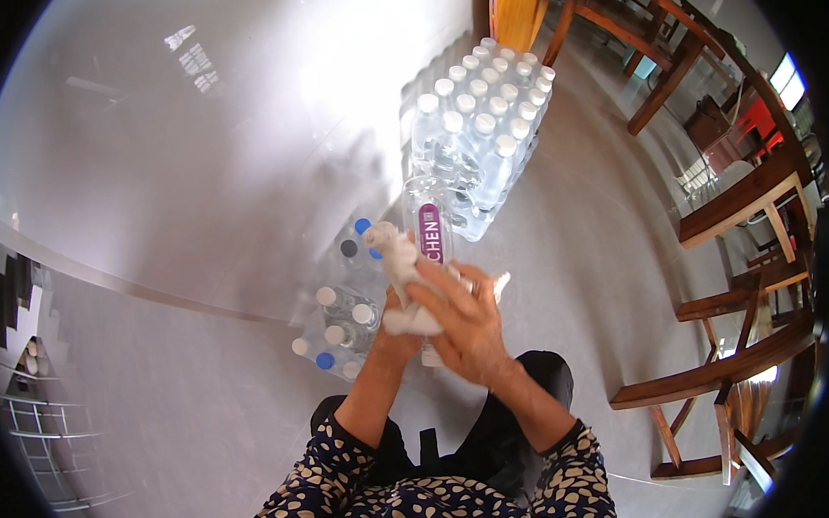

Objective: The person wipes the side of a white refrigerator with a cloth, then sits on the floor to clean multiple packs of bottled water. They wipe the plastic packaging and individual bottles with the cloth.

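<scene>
A clear plastic bottle point(412, 198) with a purple label slants away from me, its white cap point(431, 357) toward my body. My left hand point(399, 335) is around the bottle from the left side, its fingers largely hidden by a white cloth point(412, 319). Over the top, my right hand point(466, 319) presses the cloth against the bottle with bent fingers. Cloth sticks out past both hands. Just left of my wrists stand several clear bottles point(347, 318) with white, blue and dark caps on the floor.
A block of several white-capped bottles point(484, 124) stands beyond my hands, along a glossy pale panel point(254, 150). Wooden chairs and benches point(712, 358) line the right side. At far left is a metal rack point(49, 434). My knees point(544, 373) flank the grey floor point(197, 402).
</scene>
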Available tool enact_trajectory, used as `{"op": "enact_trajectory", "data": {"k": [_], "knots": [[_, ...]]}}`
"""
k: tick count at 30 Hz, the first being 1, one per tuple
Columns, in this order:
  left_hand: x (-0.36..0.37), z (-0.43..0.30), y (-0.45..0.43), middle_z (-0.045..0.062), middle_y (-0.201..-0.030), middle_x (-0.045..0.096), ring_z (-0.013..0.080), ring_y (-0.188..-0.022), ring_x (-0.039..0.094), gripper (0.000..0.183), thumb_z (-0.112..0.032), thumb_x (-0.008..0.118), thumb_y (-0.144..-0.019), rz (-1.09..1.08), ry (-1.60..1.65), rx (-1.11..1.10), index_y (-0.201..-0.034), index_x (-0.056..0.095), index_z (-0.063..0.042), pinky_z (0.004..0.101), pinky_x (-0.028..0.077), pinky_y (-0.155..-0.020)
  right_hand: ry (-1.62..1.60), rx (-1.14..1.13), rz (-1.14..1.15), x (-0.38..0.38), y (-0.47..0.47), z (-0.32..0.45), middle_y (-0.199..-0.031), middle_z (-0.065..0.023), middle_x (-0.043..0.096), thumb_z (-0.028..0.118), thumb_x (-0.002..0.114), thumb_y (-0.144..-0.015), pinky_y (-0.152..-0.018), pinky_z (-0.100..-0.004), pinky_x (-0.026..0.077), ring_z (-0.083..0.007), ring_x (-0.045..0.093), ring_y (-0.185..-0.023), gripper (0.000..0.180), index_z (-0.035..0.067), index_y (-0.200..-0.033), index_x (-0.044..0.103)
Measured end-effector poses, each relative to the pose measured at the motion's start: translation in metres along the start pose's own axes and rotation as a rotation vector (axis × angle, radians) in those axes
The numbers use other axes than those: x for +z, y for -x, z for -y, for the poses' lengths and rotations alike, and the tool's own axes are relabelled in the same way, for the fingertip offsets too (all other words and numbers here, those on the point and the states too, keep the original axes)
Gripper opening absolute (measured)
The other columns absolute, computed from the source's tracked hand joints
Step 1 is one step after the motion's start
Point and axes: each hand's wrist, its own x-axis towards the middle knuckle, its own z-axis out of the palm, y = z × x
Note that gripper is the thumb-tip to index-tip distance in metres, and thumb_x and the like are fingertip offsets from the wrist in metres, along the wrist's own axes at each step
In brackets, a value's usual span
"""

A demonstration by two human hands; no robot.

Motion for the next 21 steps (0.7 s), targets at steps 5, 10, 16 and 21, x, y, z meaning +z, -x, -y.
{"op": "enact_trajectory", "data": {"k": [5,10,16,21], "knots": [[0.053,-0.037,0.021,0.006,-0.099,0.058,0.0122,-0.08,0.06,0.053,-0.028,0.061,-0.087,-0.024,-0.178,-0.031,-0.132,0.038,-0.013,0.0252,0.047,-0.043,-0.028,0.02,-0.091,-0.011,-0.05,-0.056,-0.128,-0.0079,0.056,0.005,0.058,-0.075,-0.097,-0.0397,0.033,-0.0258,0.049,-0.11,0.043,0.012,-0.117,0.062],[0.04,-0.019,0.017,0.009,-0.101,0.058,0.0164,-0.079,0.062,0.073,-0.028,0.076,-0.071,-0.053,-0.696,0.214,-0.131,0.039,-0.009,0.0306,0.048,-0.057,0.057,0.011,0.003,-0.01,-0.06,-0.062,-0.125,-0.0011,0.058,0.012,0.066,-0.072,-0.096,-0.0384,0.035,-0.0242,0.049,-0.107,0.037,0.016,-0.109,0.066],[0.014,-0.003,0.015,0.01,-0.098,0.056,0.0302,-0.091,0.057,0.075,-0.032,0.077,-0.063,-0.129,-1.243,0.46,-0.124,0.041,-0.009,0.0416,0.046,-0.073,0.363,-0.055,0.086,0.011,-0.034,-0.029,-0.114,0.0038,0.061,0.013,0.07,-0.066,-0.078,-0.0422,0.042,-0.0266,0.049,-0.105,0.035,0.019,-0.1,0.067],[0.044,-0.021,0.023,0.01,-0.093,0.059,0.0271,-0.082,0.057,0.074,-0.023,0.077,-0.06,-0.258,-1.273,0.34,-0.123,0.04,-0.009,0.0372,0.046,-0.071,0.452,0.067,-0.105,-0.006,-0.067,-0.075,-0.103,-0.0005,0.064,0.016,0.068,-0.076,-0.07,-0.0385,0.044,-0.0236,0.054,-0.093,0.027,0.018,-0.102,0.067]]}}
